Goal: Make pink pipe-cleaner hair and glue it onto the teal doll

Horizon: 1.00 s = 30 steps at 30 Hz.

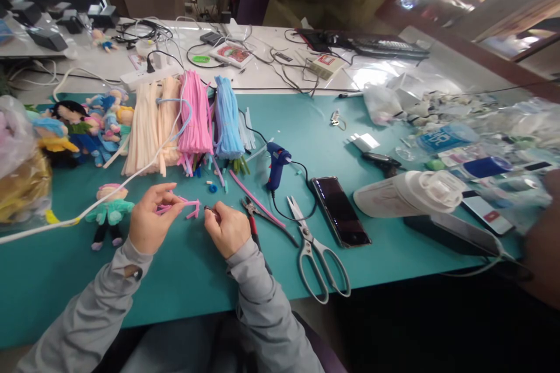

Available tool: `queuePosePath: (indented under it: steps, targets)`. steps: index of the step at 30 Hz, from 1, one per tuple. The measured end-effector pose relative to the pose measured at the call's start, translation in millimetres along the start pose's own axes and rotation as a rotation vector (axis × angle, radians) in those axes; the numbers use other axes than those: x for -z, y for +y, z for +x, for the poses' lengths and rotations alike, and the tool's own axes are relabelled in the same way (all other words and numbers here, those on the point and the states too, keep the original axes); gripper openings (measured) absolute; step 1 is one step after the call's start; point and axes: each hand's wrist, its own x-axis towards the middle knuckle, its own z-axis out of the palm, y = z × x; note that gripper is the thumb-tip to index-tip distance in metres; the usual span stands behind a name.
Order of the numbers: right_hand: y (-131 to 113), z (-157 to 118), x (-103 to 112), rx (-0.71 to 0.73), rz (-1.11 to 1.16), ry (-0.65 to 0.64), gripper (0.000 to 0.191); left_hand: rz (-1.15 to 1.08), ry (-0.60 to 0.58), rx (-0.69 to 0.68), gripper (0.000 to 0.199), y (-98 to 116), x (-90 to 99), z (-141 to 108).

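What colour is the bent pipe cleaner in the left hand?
The bent pipe cleaner in the left hand is pink; the head view shows it best.

Pink strip [191, 203] in left hand [153, 215]

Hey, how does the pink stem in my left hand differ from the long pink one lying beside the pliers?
The held stem is bent at sharp angles, while the long stem is nearly straight.
The held stem is pinched in the fingers of your left hand; the long stem lies loose on the green mat beside the pliers.
Both are thin and pink.
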Motion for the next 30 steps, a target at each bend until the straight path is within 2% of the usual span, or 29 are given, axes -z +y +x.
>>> queuePosePath:
  steps: [11,30]
  targets:
    - [-4.3,1.3,0.9,-0.05,-0.063,-0.029,0.028,0.109,0.048,-0.006,0.033,8.6,1.3,-0.4]
    - [-4.2,1.5,1.6,-0.065,-0.082,-0.021,0.028,0.076,0.049,0.019,0.036,7.3,1.5,-1.7]
